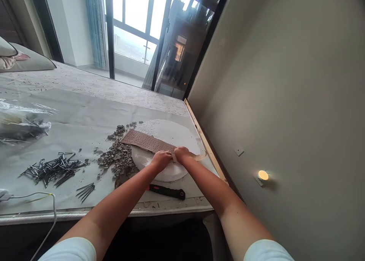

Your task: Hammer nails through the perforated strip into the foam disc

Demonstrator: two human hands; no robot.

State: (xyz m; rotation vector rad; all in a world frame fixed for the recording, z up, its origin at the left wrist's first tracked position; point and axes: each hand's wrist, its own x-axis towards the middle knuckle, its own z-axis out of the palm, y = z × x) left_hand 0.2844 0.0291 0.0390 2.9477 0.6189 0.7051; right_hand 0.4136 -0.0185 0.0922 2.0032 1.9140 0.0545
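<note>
A brown strip (146, 141) dotted with small holes lies slantwise across a white round slab (176, 128). My left hand (162, 159) is closed on the strip's near right part, fingers bent at its edge. Beside it, almost touching, my right hand (181, 154) also grips the strip. A paler, curled tail of it (201, 155) pokes out to the right of my fingers. Grey gravel (118, 154) is heaped against the slab's left side. Below my hands lies a tool with a black handle (168, 191); my left forearm partly hides its other end.
A pile of dark nails (55, 169) and a smaller bunch of nails (85, 192) lie on the left. Behind them is a clear plastic bag (23, 124). A white cable (53, 204) hangs over the front edge. A wooden rail (207, 143) and wall border the right.
</note>
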